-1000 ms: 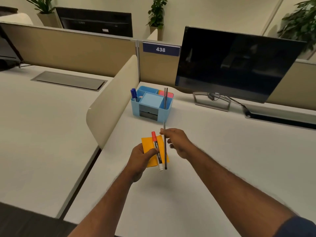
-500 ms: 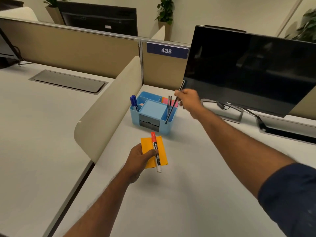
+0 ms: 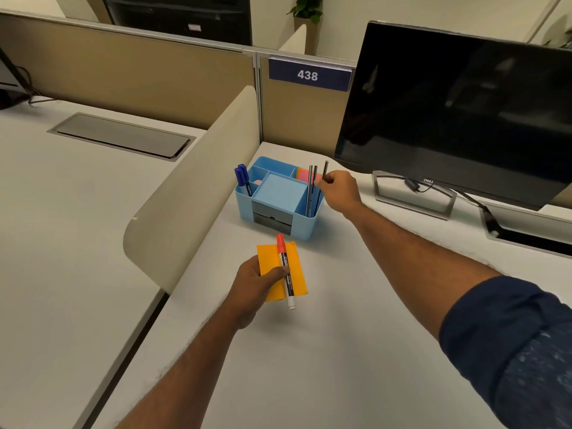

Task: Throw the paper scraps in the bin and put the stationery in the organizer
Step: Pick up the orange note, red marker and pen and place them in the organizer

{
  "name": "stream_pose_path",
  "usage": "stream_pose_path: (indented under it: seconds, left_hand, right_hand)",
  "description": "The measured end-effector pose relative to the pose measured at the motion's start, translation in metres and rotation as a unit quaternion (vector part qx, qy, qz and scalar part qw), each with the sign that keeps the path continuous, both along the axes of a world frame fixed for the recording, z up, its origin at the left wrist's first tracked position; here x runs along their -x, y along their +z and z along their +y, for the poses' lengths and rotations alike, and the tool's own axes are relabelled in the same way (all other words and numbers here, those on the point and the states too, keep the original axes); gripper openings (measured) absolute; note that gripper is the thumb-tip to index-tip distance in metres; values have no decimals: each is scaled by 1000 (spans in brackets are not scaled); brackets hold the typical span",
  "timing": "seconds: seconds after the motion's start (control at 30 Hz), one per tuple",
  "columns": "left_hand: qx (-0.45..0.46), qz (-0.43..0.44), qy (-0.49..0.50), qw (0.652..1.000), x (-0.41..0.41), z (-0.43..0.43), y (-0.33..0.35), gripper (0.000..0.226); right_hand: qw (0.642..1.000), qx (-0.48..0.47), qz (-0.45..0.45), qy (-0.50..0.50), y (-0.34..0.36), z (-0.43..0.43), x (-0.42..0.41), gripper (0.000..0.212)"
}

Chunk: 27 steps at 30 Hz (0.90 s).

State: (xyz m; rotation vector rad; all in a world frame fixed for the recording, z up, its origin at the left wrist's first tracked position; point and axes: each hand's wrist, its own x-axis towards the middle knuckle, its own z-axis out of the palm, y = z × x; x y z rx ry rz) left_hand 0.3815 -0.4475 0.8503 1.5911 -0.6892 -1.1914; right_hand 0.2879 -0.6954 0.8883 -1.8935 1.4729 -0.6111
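Observation:
A light blue desk organizer [image 3: 301, 226] stands on the white desk near the partition corner. My right hand [image 3: 339, 191] is at its right side, fingers pinched on a thin dark pencil [image 3: 323, 173] whose lower end is inside the right front compartment, beside two other dark pencils [image 3: 311, 188]. Two blue markers [image 3: 242, 179] stand in the left compartment, and pink notes show at the back. My left hand [image 3: 255, 281] holds an orange sticky-note pad [image 3: 294, 261] and a red-capped marker [image 3: 284, 267] together, just in front of the organizer.
A black monitor [image 3: 458, 109] on a metal stand [image 3: 411, 199] rises right of the organizer, with a cable trailing right. A curved cream divider [image 3: 198, 187] runs along the left of this desk. A beige partition with a "438" sign [image 3: 308, 75] closes the back.
My right hand carried the thin pencil from beside my left hand up to the organizer and lowered it into the right compartment. My left hand kept the pad and marker.

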Motion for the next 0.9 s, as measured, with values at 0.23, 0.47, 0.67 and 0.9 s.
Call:
stream_pose_path:
  seconds: [0.23, 0.47, 0.67, 0.9]
  left_hand:
    - [3, 0, 4, 1000, -5, -6, 5, 35]
    - [15, -2, 3, 1000, -7, -16, 6, 28]
    - [23, -17, -3, 1000, -4, -27, 9, 39]
    - [7, -44, -10, 999, -2, -29, 4, 59]
  right_hand:
    - [1000, 16, -2, -24, -7, 1, 10, 29]
    - [998, 36, -56, -19, 0, 38, 35, 21]
    - [986, -69, -77, 131, -12, 110, 27, 28]
    - [987, -100, -44, 116, -22, 118, 18, 49]
